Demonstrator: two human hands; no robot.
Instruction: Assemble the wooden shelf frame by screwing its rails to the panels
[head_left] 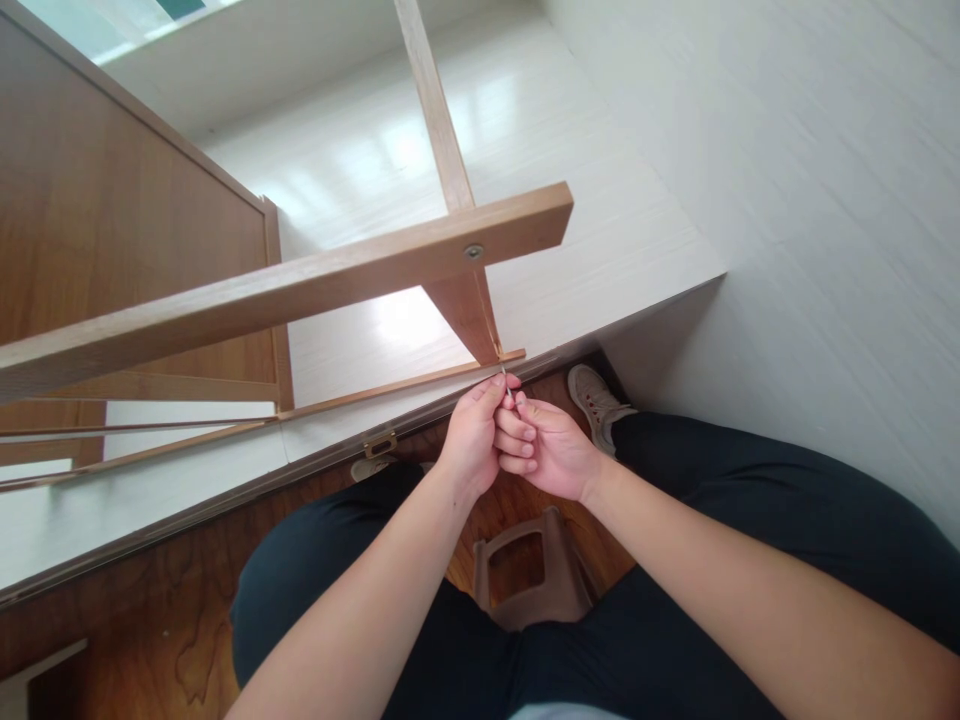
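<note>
Between my two hands is a thin bent metal rod, which looks like a hex key. Its tip points at the end of a wooden crossbar, near the white ledge's front edge. My left hand is closed, with thumb and fingers pinching around the key. Pressed against it from the right, my right hand is also closed, its thumb and finger at the key's lower end. A long wooden rail passes above the hands, with a round metal fastener in it.
A wooden panel stands at the left. The white ledge meets a pale wall at the right. Below the hands is a brown plastic stool on the wooden floor. A brass-coloured catch sits under the ledge.
</note>
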